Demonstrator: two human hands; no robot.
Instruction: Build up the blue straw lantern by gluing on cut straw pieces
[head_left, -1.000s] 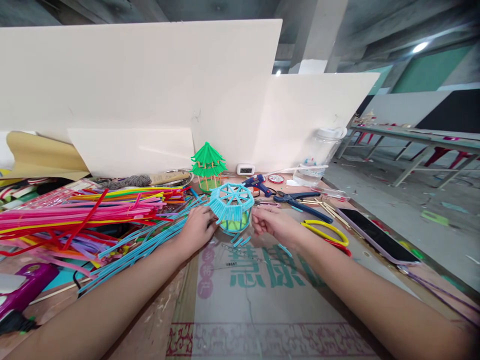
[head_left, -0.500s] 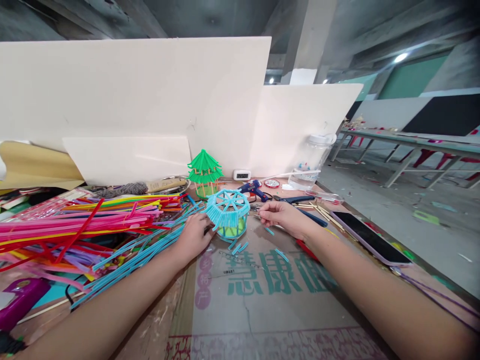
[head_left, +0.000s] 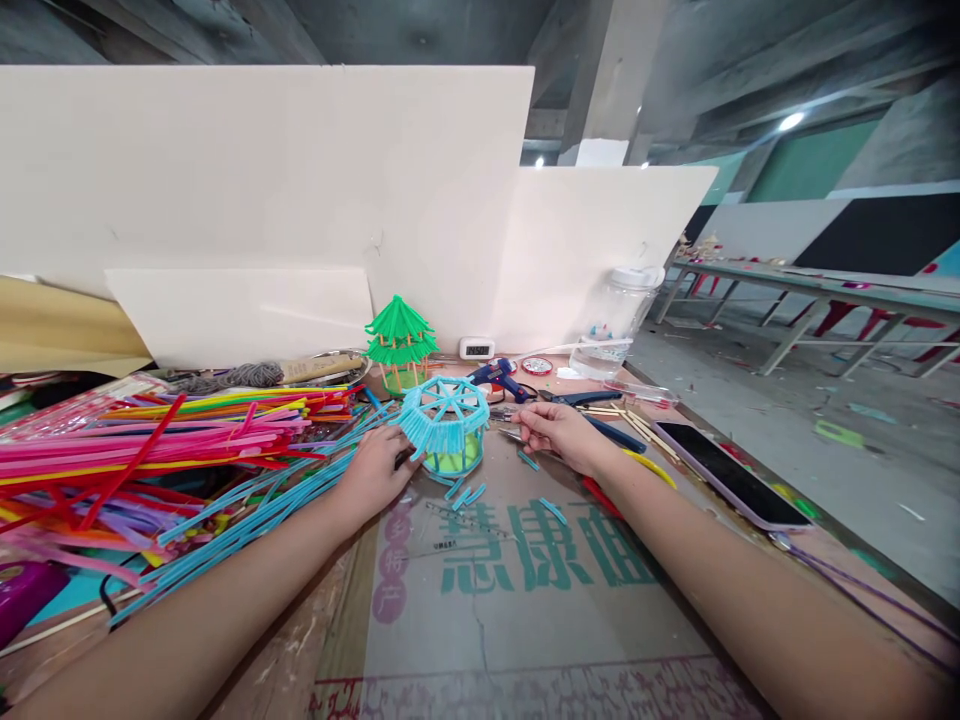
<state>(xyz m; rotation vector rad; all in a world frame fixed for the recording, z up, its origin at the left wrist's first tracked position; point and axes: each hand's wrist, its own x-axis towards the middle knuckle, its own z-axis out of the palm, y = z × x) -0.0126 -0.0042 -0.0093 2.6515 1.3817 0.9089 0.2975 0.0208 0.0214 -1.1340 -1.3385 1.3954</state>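
A small round model (head_left: 444,420) of light-blue pipe cleaners stands in front of me, with a spoked roof ring, a fringe of short strips and a light-green base. At its left side my left hand (head_left: 379,465) has its fingers curled against the roof edge, steadying it. My right hand (head_left: 559,432) is to the right of the model, apart from it, thumb and fingertips pinched together. What lies in that pinch is too small to make out. A pointed metal tip shows beside these fingers. Short blue pipe-cleaner pieces (head_left: 469,497) lie before the model.
Behind stands a green tiered model (head_left: 401,345), with a glue gun (head_left: 499,377) and a digital timer (head_left: 477,349) nearby. Many coloured pipe cleaners (head_left: 225,440) cover the left. A phone (head_left: 731,475), a red handle (head_left: 600,496) and a clear jug (head_left: 615,320) are on the right.
The view has shifted slightly, so everything sits a little farther left. Both hands keep nearly the same places beside the blue model.
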